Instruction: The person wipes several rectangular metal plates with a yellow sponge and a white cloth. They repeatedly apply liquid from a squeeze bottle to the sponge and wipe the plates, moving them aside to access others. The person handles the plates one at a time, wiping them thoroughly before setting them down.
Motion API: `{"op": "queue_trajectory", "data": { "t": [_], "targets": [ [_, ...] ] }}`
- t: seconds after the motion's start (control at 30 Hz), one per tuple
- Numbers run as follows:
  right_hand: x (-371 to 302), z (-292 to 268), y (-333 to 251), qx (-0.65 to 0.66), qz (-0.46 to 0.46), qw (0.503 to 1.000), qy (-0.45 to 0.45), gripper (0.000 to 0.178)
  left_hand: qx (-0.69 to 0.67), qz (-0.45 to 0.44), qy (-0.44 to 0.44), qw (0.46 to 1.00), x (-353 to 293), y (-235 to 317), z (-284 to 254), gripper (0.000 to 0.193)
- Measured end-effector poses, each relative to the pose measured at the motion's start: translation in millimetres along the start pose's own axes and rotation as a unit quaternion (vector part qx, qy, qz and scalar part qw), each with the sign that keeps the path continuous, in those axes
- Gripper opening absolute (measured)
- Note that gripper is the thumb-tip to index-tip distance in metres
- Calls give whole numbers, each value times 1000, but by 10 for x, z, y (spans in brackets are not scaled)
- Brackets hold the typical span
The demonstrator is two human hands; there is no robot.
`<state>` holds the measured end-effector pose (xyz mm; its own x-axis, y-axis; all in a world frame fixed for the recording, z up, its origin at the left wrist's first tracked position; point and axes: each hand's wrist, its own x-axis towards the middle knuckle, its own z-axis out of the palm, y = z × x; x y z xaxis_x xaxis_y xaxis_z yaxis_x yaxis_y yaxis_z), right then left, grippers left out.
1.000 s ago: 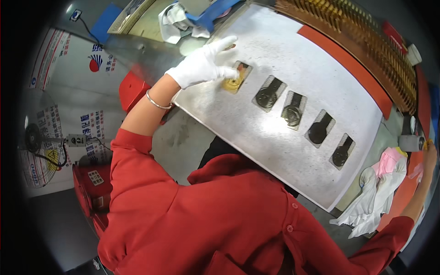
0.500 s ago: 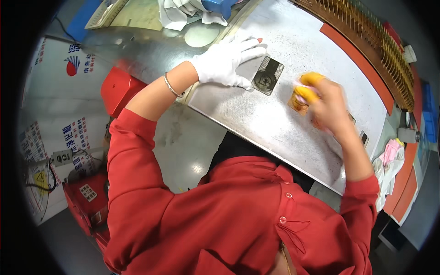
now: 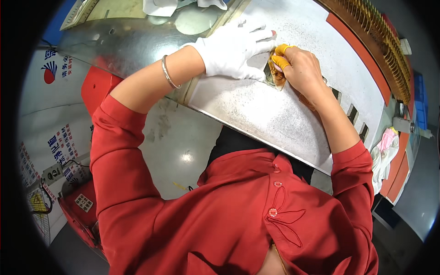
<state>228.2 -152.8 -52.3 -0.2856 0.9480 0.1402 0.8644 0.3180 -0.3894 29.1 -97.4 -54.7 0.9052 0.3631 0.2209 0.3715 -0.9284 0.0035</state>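
Observation:
My left hand (image 3: 239,49), in a white cotton glove, lies flat with fingers spread on the pale worktop (image 3: 256,105). Its fingertips touch or border a thin dark mesh-patterned plate (image 3: 267,73), mostly covered now. Yellow finger cots cover the thumb and a finger of my right hand (image 3: 302,68). These fingers pinch a small golden-brown patterned piece (image 3: 277,79), held tilted over the dark plate. Whether the two pieces touch, I cannot tell. Beneath my right wrist lies another brownish piece (image 3: 306,101), partly hidden. Farther right, several dark plates (image 3: 352,114) lie beside my forearm.
A wooden rack (image 3: 387,55) with rows of golden pieces curves along the far right, behind an orange-red strip (image 3: 362,57). White and pink gloves (image 3: 384,153) hang at the right edge. A whitish round disc (image 3: 196,22) and a red box (image 3: 97,87) are at left.
My right hand has moved left with the golden-brown piece, from bare worktop to over the dark plate beside my left hand. The view has shifted slightly.

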Motion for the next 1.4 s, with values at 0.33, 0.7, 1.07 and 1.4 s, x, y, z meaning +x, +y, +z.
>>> {"op": "queue_trajectory", "data": {
  "t": [0.33,0.7,1.07,1.4],
  "targets": [
    [-326,40,-250,-23,-64,997,-33,17,37,12,24,999,23,-29,62,40],
    [-451,53,-72,-7,-59,997,50,14,39,13,43,998,27,62,40,39],
    [-528,48,-147,-8,-43,998,33,15,25,11,50,998,22,83,-7,38],
    [-477,88,-188,-7,-63,998,24,14,54,32,114,992,67,-56,221,39]
  ]
}}
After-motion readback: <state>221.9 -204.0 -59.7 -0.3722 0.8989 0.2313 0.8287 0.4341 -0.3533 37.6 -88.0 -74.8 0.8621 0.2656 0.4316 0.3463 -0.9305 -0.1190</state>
